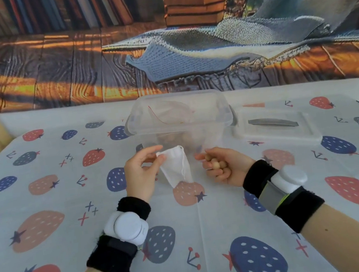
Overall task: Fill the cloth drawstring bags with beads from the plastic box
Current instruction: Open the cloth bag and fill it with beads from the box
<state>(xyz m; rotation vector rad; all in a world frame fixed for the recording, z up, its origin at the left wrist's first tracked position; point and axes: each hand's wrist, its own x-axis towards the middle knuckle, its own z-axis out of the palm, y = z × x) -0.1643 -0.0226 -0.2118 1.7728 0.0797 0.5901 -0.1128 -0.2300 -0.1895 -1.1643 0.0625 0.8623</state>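
Observation:
A small white cloth drawstring bag (176,166) hangs from my left hand (141,173), which pinches its top edge just above the tablecloth. To its right my right hand (221,166) curls around several tan wooden beads (216,164), close to the bag's mouth. Behind both hands stands the clear plastic box (178,118); more white bags with a red cord lie in it, and brownish beads show dimly through its front wall.
The box's clear lid (276,125) lies flat to the right of the box. A strawberry-print tablecloth (44,202) covers the table. A printed backdrop of books and a blanket (183,42) hangs behind the table's far edge.

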